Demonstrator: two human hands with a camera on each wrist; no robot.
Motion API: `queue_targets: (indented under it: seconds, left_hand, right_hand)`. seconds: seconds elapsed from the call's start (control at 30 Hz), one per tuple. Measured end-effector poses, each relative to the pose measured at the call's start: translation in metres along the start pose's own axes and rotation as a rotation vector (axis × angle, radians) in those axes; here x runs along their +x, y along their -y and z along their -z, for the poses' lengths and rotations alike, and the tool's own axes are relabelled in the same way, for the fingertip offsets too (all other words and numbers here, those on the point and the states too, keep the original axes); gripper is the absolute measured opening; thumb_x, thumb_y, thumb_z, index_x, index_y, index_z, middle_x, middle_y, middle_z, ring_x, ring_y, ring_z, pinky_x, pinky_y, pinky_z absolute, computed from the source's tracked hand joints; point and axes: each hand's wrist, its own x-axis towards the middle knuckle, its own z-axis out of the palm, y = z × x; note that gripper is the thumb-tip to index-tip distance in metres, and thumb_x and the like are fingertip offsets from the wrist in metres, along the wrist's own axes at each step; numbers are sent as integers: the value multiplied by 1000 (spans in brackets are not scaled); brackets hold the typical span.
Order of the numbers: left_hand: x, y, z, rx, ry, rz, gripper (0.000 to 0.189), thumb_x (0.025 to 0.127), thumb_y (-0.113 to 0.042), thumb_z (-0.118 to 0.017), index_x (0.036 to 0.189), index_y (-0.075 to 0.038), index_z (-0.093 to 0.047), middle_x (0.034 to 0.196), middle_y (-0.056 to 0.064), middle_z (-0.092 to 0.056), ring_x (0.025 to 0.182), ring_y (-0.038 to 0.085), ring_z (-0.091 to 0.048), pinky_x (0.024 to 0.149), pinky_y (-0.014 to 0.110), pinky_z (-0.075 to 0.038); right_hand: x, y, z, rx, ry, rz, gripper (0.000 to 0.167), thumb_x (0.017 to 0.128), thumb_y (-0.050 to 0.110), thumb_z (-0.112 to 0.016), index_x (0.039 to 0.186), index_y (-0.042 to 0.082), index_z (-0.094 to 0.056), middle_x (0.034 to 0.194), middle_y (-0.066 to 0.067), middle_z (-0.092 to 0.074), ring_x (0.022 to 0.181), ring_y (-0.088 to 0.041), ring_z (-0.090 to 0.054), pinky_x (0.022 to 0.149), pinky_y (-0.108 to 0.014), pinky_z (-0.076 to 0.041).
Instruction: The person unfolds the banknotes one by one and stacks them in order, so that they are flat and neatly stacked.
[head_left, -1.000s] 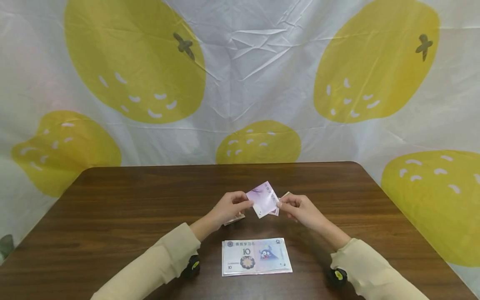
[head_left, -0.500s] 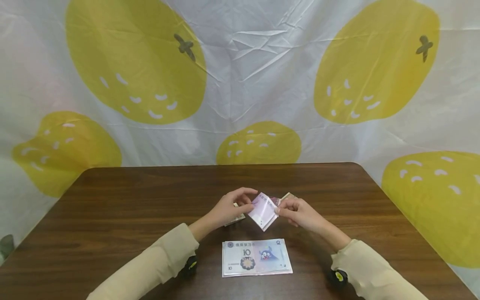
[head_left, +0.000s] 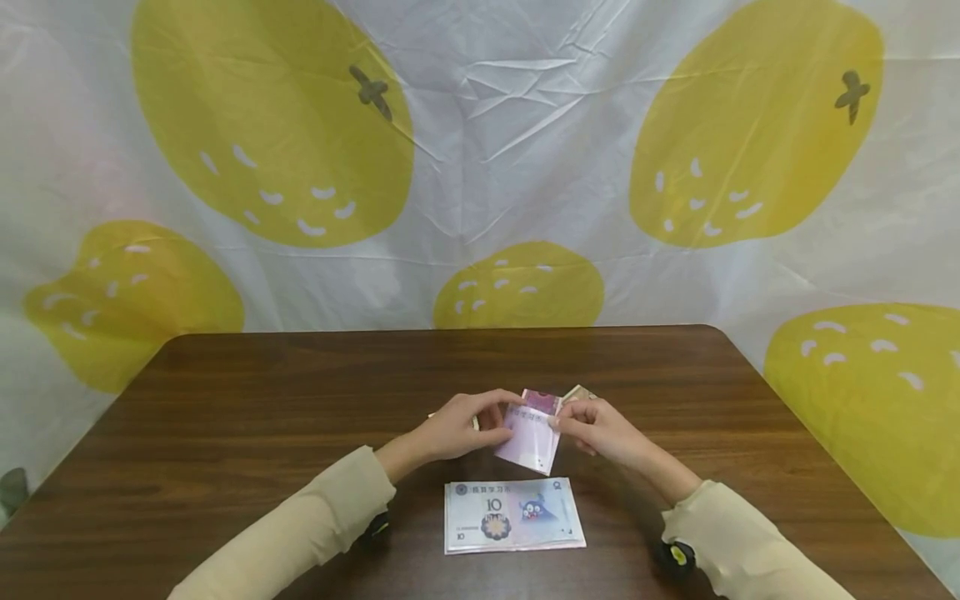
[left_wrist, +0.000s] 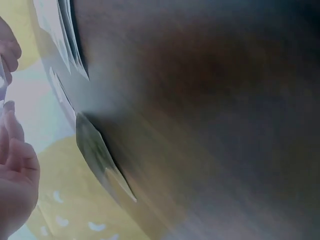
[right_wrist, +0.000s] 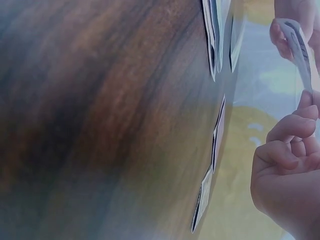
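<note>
In the head view, a pale purple play banknote (head_left: 528, 446) hangs tilted between the hands, over the table. My right hand (head_left: 600, 425) pinches its right side between thumb and fingers. On its other side my left hand (head_left: 461, 427) grips the left edge, thumb in front and index finger stretched along the top. The right wrist view catches the banknote (right_wrist: 299, 47) nearly edge-on between both hands. Closer to me lies a neat stack of play banknotes (head_left: 513, 517), a blue-and-white 10 on top.
Behind the held note lie a magenta banknote (head_left: 542, 402) and a tan one (head_left: 579, 393). Part of another note (head_left: 476, 423) shows behind my left hand. The brown wooden table (head_left: 300, 383) ends at a lemon-print cloth (head_left: 517, 167).
The pale purple banknote has come down toward me and turned from a diamond pose to a more upright one. More of the magenta note behind it shows. The stack has stayed put.
</note>
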Motion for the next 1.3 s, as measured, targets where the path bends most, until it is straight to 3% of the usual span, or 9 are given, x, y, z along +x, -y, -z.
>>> queue_targets:
  seconds: [0.2, 0.33, 0.47, 0.73, 0.83, 1.03, 1.13, 1.3]
  left_hand:
    - [0, -1, 1, 30, -15, -46, 19, 80, -14, -65, 97, -13, -58, 63, -8, -45, 56, 5, -41, 50, 20, -34]
    - [1, -2, 1, -48, -12, -3, 8, 80, -12, -64, 85, -13, -57, 62, -8, -47, 57, 5, -44, 52, 20, -37]
    - [-1, -4, 1, -56, -46, 54, 7, 81, -18, -63, 79, -14, -57, 63, -8, -51, 59, 6, -46, 53, 22, -39]
    - [-3, -4, 3, -155, -60, 162, 17, 87, -26, -56, 80, -11, -61, 65, 1, -54, 53, 17, -52, 48, 26, -43]
    - [-6, -3, 5, -185, -64, 164, 14, 86, -23, -57, 84, -11, -64, 71, -1, -58, 58, 19, -53, 51, 26, -43]
    - [-13, 2, 12, -275, -41, 147, 13, 85, -9, -57, 93, -4, -66, 87, 0, -63, 71, 11, -50, 62, 25, -42]
    - [-17, 3, 15, -302, -13, 165, 15, 83, -4, -56, 95, -2, -65, 88, 2, -63, 70, 10, -50, 59, 24, -41]
    - [-27, -4, 18, -280, 25, 178, 14, 81, -1, -57, 92, -3, -66, 82, 3, -60, 65, 9, -48, 55, 22, -40]
  right_hand:
    - [1, 1, -4, -3, 11, 14, 23, 87, 15, -56, 74, -4, -56, 50, 1, -38, 41, -7, -35, 39, -20, -26]
    - [1, 4, -7, -1, 46, 47, 21, 87, 10, -54, 74, -6, -54, 50, 2, -38, 42, -6, -34, 39, -19, -25]
    - [-4, 18, -9, -6, 56, 77, 20, 88, 6, -53, 74, -8, -53, 50, 2, -37, 42, -5, -33, 38, -19, -24]
    - [-12, 37, -11, -21, 43, 83, 20, 87, 4, -52, 74, -10, -52, 50, 1, -37, 42, -4, -33, 39, -18, -25]
    - [-11, 35, -9, -17, 31, 82, 18, 87, 5, -53, 73, -7, -54, 50, 1, -37, 42, -5, -34, 39, -19, -25]
    - [-6, 11, -3, 47, 23, 55, 17, 87, 7, -53, 74, -3, -55, 49, 2, -37, 41, -6, -34, 38, -20, -26]
    - [-6, 3, -2, 68, 21, 37, 19, 88, 10, -54, 76, -5, -55, 48, 3, -37, 40, -6, -33, 38, -20, -25]
    - [-12, 9, -4, 81, 31, 9, 20, 87, 10, -54, 80, -8, -55, 50, 4, -37, 42, -5, -34, 40, -19, -26]
